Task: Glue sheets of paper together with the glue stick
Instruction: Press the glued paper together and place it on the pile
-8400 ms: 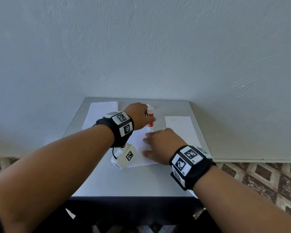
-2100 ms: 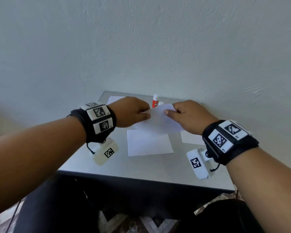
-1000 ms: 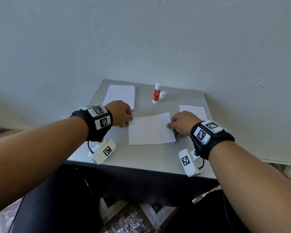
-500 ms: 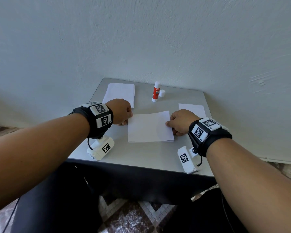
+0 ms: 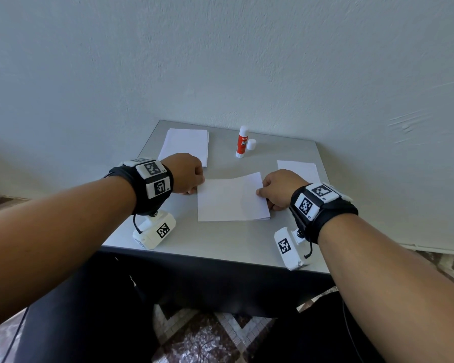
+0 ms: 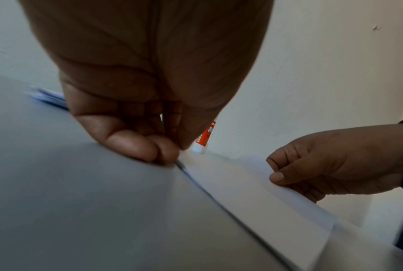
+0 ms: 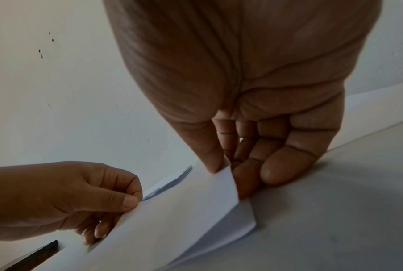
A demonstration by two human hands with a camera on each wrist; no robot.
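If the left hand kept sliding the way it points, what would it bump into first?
Probably the person's right hand, pinching the opposite edge of the same white paper sheet the left hand pinches; depth is unclear.

Surface: grey table set into a wall corner.
Middle: 1 white sheet lying on another, its far edge lifted.
Far left: small stack of white paper, flat.
Far middle: glue stick standing upright, uncapped; its white cap just beside it.
Right edge: 1 more white sheet, flat.
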